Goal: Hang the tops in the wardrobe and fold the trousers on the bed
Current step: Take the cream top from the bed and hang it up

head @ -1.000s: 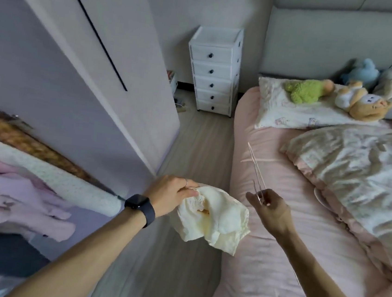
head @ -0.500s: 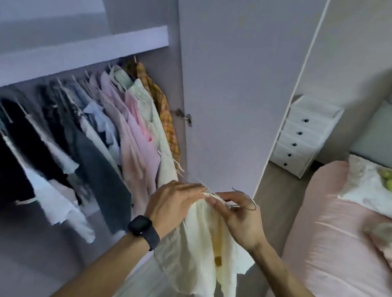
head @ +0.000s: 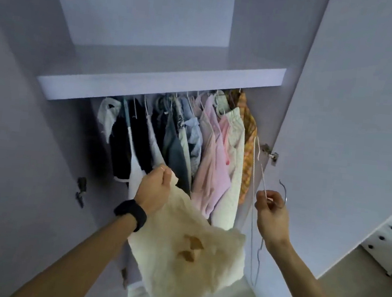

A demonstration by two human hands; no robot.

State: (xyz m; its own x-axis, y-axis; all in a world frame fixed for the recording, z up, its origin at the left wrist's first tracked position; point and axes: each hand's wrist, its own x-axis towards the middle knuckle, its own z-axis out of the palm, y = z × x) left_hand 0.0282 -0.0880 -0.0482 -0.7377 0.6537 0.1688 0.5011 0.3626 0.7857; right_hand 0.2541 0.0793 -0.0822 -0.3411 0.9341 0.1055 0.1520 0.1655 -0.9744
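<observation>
I face the open wardrobe (head: 163, 82). My left hand (head: 154, 188), with a black watch on the wrist, grips the top edge of a cream top (head: 188, 256) that hangs down in front of me, brown marks showing on its cloth. My right hand (head: 271, 213) pinches a thin white wire hanger (head: 257, 176) near its hook, off to the right of the top. The hanger is outside the garment. Several tops (head: 214, 150) hang on the rail under the shelf, dark ones to the left, pink and cream to the right.
The wardrobe door (head: 353, 116) stands open on the right, its hinge (head: 271, 154) close to the hanger. A white chest of drawers (head: 388, 241) shows at the right edge. An orange checked garment (head: 249, 139) hangs last on the rail.
My view has swung from the bed up to the wardrobe. My hands, together at the top half a second ago, have moved apart, the right one carrying the hanger to the right.
</observation>
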